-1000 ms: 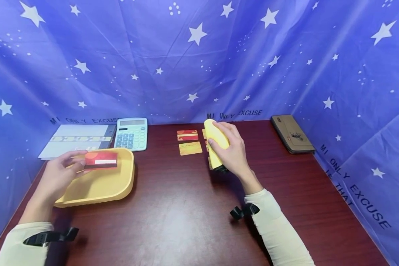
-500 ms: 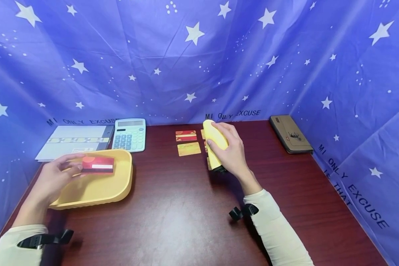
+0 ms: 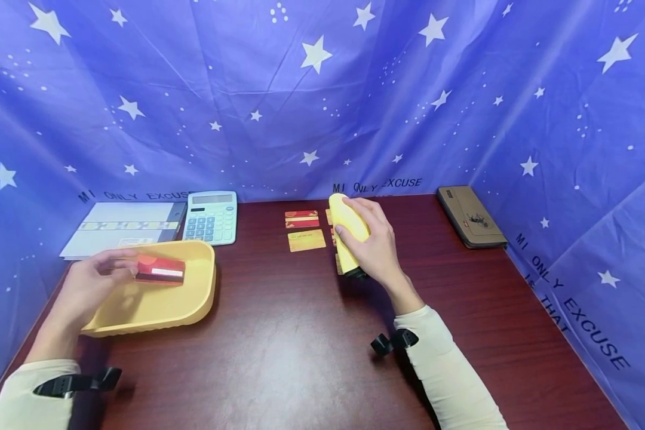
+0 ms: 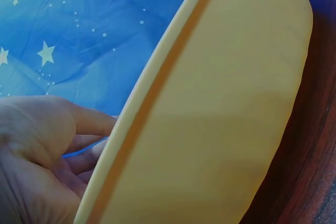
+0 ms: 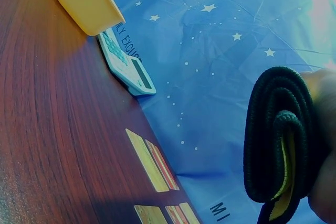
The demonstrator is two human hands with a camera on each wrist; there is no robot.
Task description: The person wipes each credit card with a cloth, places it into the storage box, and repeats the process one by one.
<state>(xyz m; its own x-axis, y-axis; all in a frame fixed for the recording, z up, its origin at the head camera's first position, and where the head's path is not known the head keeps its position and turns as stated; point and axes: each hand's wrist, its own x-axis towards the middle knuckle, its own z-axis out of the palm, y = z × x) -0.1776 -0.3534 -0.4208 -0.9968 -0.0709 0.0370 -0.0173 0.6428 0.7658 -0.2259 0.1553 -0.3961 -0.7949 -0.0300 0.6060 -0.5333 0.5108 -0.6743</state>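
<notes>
My left hand [image 3: 92, 282] pinches a red card [image 3: 161, 270] with a white strip, inside the yellow tray [image 3: 208, 286]. In the left wrist view the tray's side wall [image 4: 226, 103] hides the fingertips and the card. Over the middle of the table, my right hand [image 3: 375, 242] grips a folded yellow cloth [image 3: 345, 233]. From the right wrist view the cloth's dark side [image 5: 256, 145] shows, folded in layers with yellow inside. A red card with a pale stripe [image 3: 302, 219] and a gold card [image 3: 307, 240] lie left of the cloth, which partly covers several more cards.
A pale blue calculator [image 3: 211, 218] stands behind the tray, beside a white and grey notebook [image 3: 123, 215]. At the back right lies a brown zip wallet [image 3: 473, 218]. A blue starred curtain [image 3: 279, 137] closes off the back and sides of the dark wooden table [image 3: 279, 358].
My left hand has lowered the red card a little into the tray, and the card has tilted. The right hand with the cloth stays in place.
</notes>
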